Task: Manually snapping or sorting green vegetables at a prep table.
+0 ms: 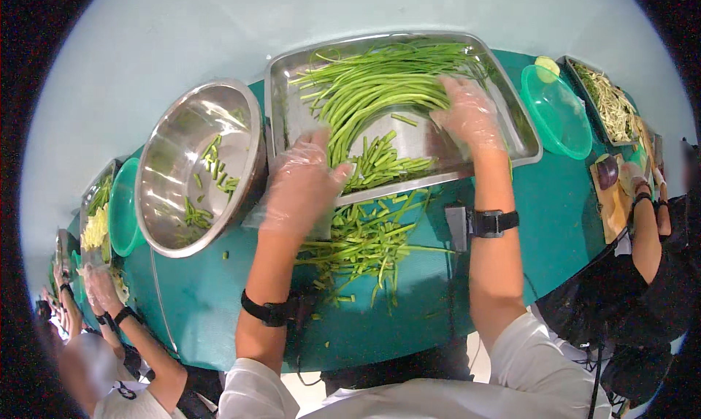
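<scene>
A bundle of long green garlic scapes (380,101) bends in an arc inside a rectangular metal tray (292,106). My left hand (303,181), in a clear plastic glove, closes round the bundle's lower left end, thumb on one side and fingers on the other. At the bundle's right end, my right hand (471,113), gloved the same way, has its fingers curled on the stems; their tips are partly hidden. Short cut scape pieces (387,162) lie in the tray's front part. More trimmed pieces (372,244) are heaped on the green tabletop (292,346) in front.
Left of the tray leans a large steel bowl (164,156) holding several cut pieces. Green plastic baskets (125,207) stand beyond it, with another green basket (558,123) at right. Co-workers' hands (102,287) work at far left; at right, another person's hand (635,176) is near a cutting board (612,200).
</scene>
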The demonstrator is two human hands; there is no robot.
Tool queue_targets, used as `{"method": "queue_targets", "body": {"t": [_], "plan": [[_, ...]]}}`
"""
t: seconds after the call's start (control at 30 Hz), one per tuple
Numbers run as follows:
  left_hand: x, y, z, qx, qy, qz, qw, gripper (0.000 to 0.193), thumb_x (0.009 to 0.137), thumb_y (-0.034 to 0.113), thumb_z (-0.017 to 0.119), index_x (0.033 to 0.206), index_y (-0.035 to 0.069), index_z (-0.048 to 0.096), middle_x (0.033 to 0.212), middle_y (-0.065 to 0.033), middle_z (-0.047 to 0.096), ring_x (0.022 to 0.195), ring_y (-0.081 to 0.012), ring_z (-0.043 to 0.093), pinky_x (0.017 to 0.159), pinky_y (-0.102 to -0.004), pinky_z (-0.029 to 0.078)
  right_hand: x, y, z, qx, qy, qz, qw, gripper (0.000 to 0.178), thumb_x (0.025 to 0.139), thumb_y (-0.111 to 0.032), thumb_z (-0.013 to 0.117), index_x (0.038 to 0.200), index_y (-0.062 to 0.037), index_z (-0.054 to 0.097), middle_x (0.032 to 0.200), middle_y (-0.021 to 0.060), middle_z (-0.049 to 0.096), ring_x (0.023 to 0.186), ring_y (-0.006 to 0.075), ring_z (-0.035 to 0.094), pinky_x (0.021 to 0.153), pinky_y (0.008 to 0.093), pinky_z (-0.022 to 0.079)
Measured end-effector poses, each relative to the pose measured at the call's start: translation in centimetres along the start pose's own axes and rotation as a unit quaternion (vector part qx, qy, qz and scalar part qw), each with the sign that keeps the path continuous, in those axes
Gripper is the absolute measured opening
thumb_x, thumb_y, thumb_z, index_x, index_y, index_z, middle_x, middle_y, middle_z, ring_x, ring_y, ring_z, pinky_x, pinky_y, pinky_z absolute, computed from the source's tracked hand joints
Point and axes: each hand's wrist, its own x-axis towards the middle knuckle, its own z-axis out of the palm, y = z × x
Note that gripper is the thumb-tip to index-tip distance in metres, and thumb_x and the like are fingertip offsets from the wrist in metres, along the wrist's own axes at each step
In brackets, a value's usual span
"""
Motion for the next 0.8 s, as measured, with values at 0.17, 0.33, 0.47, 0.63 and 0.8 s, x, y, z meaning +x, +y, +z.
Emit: {"method": "queue_targets", "body": {"t": [0.17,0.33,0.47,0.63,0.8], "plan": [[0.2,0.4,-1.1,-0.01,-0.067,-0.06,0.996,0.052,0.081,0.028,0.069,0.121,0.0,0.052,0.113,-0.0251,0.058,0.1,-0.0392,0.06,0.085,-0.045,0.049,0.0,1.2,0.2,0.053,-0.129,0.084,0.987,0.066,0.073,-0.017,0.072,0.135,-0.0171,0.048,0.118,0.02,0.061,0.111,0.0357,0.057,0.095,0.0438,0.046],[-0.1,1.1,-1.7,0.065,-0.001,-0.02,0.998,0.048,0.082,0.024,0.067,0.123,0.002,0.055,0.122,-0.0263,0.055,0.104,-0.0421,0.059,0.089,-0.0463,0.048,0.3,1.3,0.4,0.038,-0.122,0.099,0.987,0.067,0.073,-0.016,0.073,0.135,-0.0169,0.047,0.117,0.0187,0.062,0.109,0.0363,0.058,0.094,0.0443,0.046],[0.9,2.0,-4.1,0.043,-0.016,-0.058,0.997,0.038,0.084,0.022,0.062,0.118,0.003,0.059,0.113,-0.0248,0.06,0.099,-0.041,0.06,0.087,-0.0471,0.048,0.3,1.6,0.4,0.079,-0.117,0.09,0.986,0.065,0.075,-0.02,0.074,0.134,-0.0163,0.048,0.118,0.019,0.061,0.11,0.0359,0.057,0.094,0.0441,0.046],[6.1,-0.7,-3.0,0.087,-0.051,-0.022,0.995,0.035,0.085,0.02,0.057,0.115,0.003,0.06,0.101,-0.0241,0.064,0.097,-0.0402,0.061,0.086,-0.0475,0.048,0.3,2.1,-0.1,0.093,-0.116,0.096,0.984,0.064,0.075,-0.024,0.074,0.133,-0.0163,0.049,0.12,0.0188,0.06,0.112,0.0354,0.057,0.094,0.0438,0.046],[14.4,-2.7,-1.5,0.104,-0.091,-0.049,0.989,0.038,0.084,0.024,0.057,0.116,0.005,0.062,0.109,-0.0247,0.063,0.104,-0.0374,0.06,0.092,-0.045,0.047,0.2,0.9,-1.1,0.136,-0.133,0.109,0.976,0.063,0.076,-0.026,0.075,0.133,-0.0153,0.05,0.122,0.0182,0.06,0.113,0.0349,0.056,0.096,0.0429,0.045]]}}
